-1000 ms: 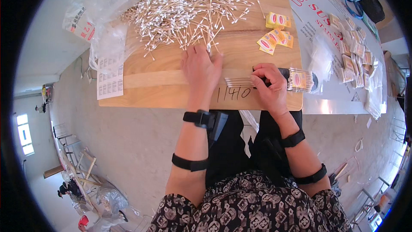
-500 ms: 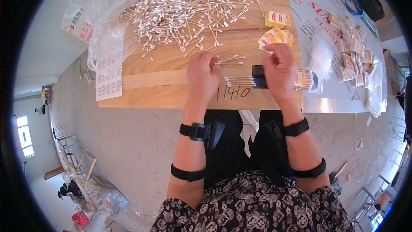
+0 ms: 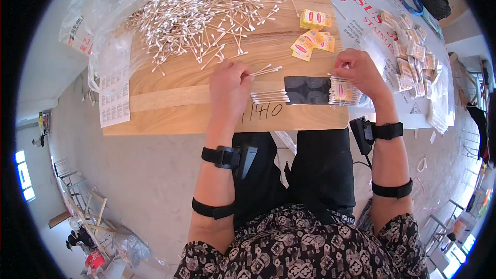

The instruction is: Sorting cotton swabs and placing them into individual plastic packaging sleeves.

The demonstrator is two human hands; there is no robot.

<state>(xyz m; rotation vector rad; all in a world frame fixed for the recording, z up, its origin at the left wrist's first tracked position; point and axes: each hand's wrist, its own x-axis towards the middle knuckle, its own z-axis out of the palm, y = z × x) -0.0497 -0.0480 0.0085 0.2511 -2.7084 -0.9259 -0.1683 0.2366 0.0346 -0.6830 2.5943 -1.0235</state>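
You appear to be sorting cotton swabs: your left hand (image 3: 229,85), back upward, pinches a few loose swabs (image 3: 267,70) just beyond the swab row (image 3: 268,96) at the black strip (image 3: 307,91). The next move likely calls for aligning their tips. Your right hand (image 3: 361,70) curls by the swab pack (image 3: 341,92); whether it grips anything, I cannot tell.

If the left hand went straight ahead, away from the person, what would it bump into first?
Most likely the near edge of the pile of cotton swabs, just beyond the left hand. Its height is hard to judge, so it might pass above them.
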